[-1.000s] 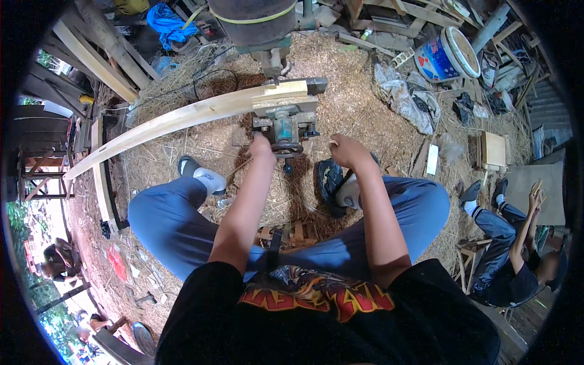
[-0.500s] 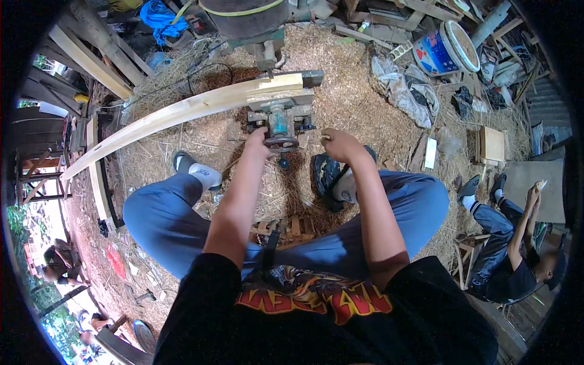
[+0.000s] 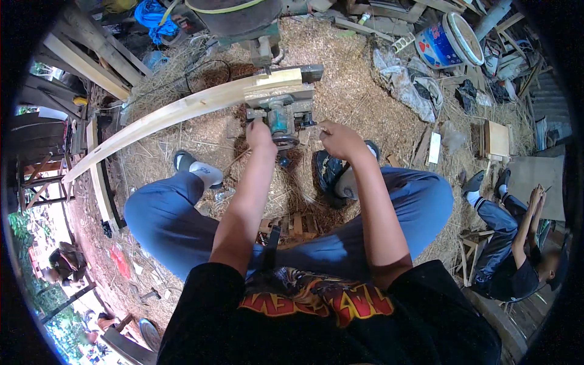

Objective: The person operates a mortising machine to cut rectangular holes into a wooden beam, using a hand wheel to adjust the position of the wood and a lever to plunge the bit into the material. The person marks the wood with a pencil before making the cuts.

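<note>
A long pale wooden plank (image 3: 182, 109) lies across a small green power tool (image 3: 281, 117) standing on the sawdust-covered ground in front of me. My left hand (image 3: 260, 135) rests against the left side of the tool, fingers closed around a part of it. My right hand (image 3: 337, 139) is at the tool's right side, fingers curled near a small knob or lever; what it grips is too small to tell. I sit with my knees spread in blue trousers (image 3: 170, 213), my feet on either side below the tool.
A dark round drum (image 3: 237, 15) stands behind the tool. A blue and white bucket (image 3: 447, 42) lies at the upper right among crumpled sacks and scrap boards. Another person (image 3: 517, 243) sits at the right. Planks are stacked at the upper left.
Both hands have stayed on the tool; the right hand has slid closer to its right side. The view has shifted slightly, with the plank still lying across the tool.
</note>
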The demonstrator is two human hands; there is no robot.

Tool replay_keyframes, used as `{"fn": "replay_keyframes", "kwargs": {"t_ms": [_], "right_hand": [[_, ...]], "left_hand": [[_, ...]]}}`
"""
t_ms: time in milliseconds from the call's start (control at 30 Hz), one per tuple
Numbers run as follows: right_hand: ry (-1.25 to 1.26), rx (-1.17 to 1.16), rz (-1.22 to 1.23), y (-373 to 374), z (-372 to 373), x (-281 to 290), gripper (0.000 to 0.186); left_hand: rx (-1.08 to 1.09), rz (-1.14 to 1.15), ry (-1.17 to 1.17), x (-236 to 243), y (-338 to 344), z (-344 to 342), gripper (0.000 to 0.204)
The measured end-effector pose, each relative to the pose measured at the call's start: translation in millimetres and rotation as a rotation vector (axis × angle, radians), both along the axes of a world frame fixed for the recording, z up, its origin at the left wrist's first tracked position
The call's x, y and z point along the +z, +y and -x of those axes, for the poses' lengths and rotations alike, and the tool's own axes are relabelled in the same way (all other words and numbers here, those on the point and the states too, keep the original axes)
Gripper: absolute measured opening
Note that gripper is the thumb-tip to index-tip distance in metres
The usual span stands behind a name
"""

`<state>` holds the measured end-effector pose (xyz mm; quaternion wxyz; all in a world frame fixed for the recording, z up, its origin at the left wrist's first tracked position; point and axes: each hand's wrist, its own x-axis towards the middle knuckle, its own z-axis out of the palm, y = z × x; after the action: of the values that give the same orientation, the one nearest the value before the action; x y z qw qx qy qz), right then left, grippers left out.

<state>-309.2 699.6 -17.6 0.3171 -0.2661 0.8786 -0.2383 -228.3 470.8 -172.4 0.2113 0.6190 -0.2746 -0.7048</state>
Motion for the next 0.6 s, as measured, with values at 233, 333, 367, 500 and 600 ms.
{"fn": "replay_keyframes", "kwargs": {"t_ms": [233,333,367,500,600], "right_hand": [[-0.053,-0.04,-0.033,13,12,-23,0.041],[-0.067,-0.014,-0.083,6,4,-5,0.042],[-0.06,-0.073,-0.068,8,6,-4,0.042],[-0.048,-0.142,-0.069,26,16,-12,0.044],[-0.068,-0.087,-0.102,21,8,-18,0.047]], "left_hand": [[-0.127,-0.455,0.06,49,12,2,0.024],[-0.096,0.056,0.027,23,1,-2,0.02],[-0.276,0.241,0.103,30,10,4,0.019],[-0.115,-0.037,-0.03,27,5,3,0.026],[-0.856,0.412,0.088,-27,-19,-61,0.035]]}}
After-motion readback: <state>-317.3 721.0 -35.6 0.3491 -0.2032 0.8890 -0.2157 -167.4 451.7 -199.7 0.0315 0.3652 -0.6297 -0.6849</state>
